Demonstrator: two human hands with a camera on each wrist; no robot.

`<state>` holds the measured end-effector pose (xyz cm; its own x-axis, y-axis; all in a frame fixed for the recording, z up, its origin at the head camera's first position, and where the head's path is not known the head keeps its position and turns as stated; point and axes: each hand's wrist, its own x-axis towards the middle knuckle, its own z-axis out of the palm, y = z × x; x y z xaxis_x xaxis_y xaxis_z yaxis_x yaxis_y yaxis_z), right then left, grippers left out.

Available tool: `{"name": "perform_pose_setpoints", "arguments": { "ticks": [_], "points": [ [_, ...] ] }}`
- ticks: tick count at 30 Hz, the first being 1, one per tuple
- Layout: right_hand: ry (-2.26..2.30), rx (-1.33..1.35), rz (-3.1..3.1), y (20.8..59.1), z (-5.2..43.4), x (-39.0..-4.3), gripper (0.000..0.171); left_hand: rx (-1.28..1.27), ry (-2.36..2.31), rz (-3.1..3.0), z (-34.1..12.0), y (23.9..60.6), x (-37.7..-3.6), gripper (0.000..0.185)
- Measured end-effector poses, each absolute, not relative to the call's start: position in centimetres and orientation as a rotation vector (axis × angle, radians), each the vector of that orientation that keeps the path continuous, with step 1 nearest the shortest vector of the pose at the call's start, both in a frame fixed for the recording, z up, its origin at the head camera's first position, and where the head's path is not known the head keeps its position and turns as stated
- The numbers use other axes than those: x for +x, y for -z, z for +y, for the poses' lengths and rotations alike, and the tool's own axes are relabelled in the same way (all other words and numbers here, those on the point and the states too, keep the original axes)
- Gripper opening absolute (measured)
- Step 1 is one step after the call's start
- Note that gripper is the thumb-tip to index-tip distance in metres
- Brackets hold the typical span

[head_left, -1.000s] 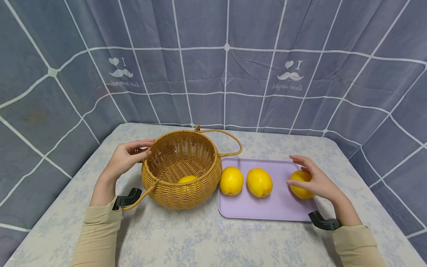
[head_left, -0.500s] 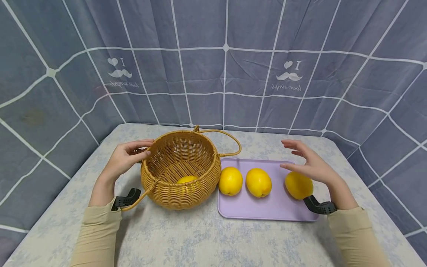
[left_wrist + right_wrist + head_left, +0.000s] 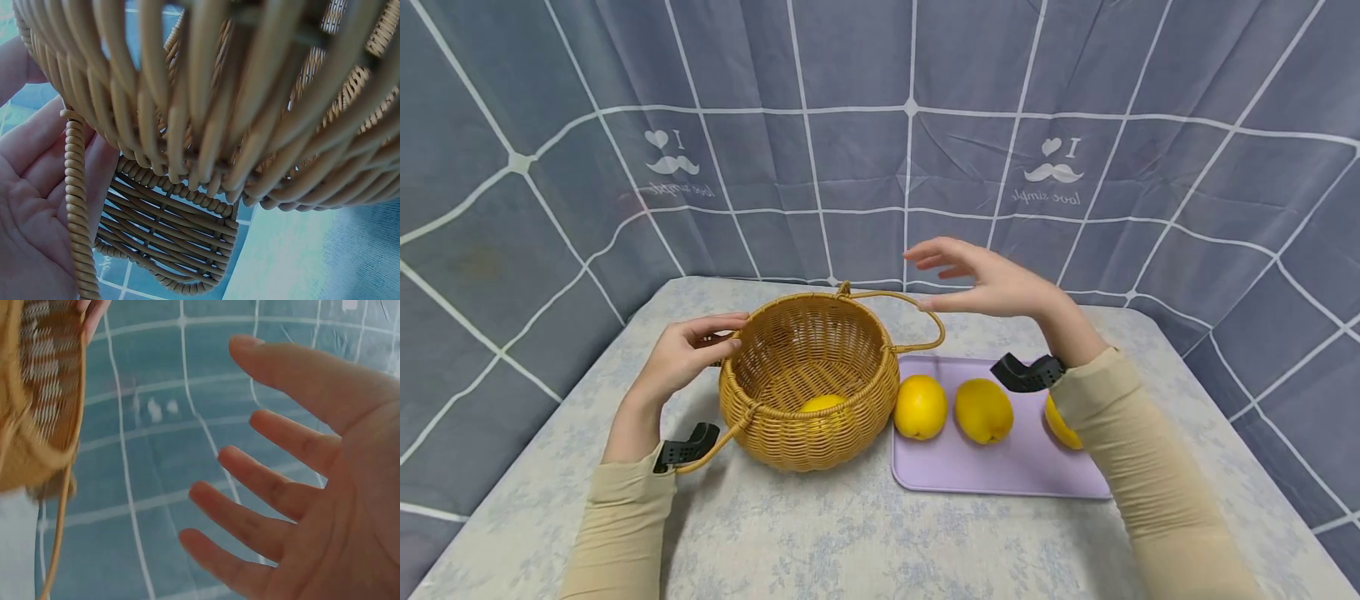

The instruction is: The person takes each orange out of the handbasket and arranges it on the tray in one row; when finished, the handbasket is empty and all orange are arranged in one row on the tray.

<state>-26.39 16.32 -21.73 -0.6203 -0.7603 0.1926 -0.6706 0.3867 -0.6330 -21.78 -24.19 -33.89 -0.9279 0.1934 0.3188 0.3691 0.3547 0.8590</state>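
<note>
Left hand [image 3: 683, 354] holds the wicker basket [image 3: 808, 443] — round-bellied, golden-brown, wide-mouthed.

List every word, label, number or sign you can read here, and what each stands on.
"I", mirror-reversed, beside a heart: left print and right print on the curtain.
"love simple", mirror-reversed, under a moustache: both prints, fainter in the left one.
Pale marks on the curtain, right wrist view: too blurred to read.
Fruits, basket, tray: no readable text.
</note>
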Motion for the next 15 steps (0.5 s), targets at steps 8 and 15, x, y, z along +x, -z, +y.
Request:
{"name": "perform_pose_setpoints", "arguments": {
  "ticks": [8, 15],
  "points": [
    [0.966, -1.348, 2.128, 20.8, 8.9, -27.9, 0.052, -0.530, 1.678, -2.395, -24.0, 33.8, -21.8, 0.031],
    [0.861, -1.289, 1.842, 22.0, 4.0, -29.2, 0.053, -0.534, 1.673, -2.400, -24.1, 33.9, -21.8, 0.031]
  ]
}}
